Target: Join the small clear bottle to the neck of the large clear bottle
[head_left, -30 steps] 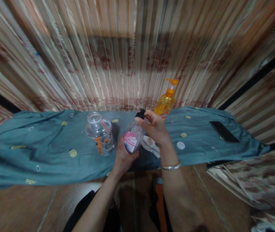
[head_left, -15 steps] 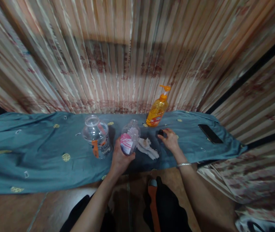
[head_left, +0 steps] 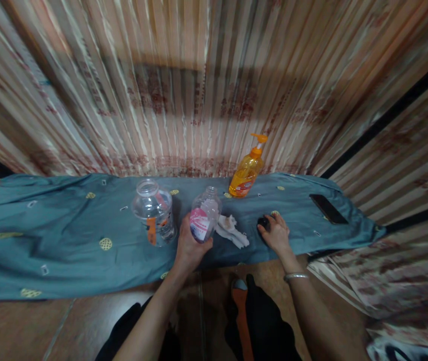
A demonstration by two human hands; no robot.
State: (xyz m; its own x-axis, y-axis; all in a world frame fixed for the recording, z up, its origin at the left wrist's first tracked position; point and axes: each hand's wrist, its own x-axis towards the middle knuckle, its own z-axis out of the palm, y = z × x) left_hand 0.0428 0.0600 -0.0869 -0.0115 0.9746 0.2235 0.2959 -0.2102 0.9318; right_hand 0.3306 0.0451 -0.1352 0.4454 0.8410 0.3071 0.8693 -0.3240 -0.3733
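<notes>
My left hand (head_left: 192, 249) is wrapped round the lower part of a clear plastic bottle (head_left: 204, 216) with a pink and white label and a bare, capless neck. Low over the cloth, the fingers of my right hand (head_left: 277, 232) close on a small black cap (head_left: 263, 222). A crumpled white tissue (head_left: 232, 231) lies between the bottle and my right hand. To the left of the bottle stands a larger clear plastic jug (head_left: 154, 213) with an orange marking. Behind the tissue is an orange pump bottle (head_left: 245, 173), part filled with yellow-orange liquid.
A black phone (head_left: 328, 208) lies at the right on the teal patterned cloth (head_left: 74, 225) covering the surface. Pleated curtains (head_left: 184, 110) hang right behind it, with dark poles at both sides. My legs and the tiled floor (head_left: 86, 326) show below the front edge.
My right hand has moved right and slightly down with the black cap, closer to the cloth. My left hand keeps its hold on the clear bottle.
</notes>
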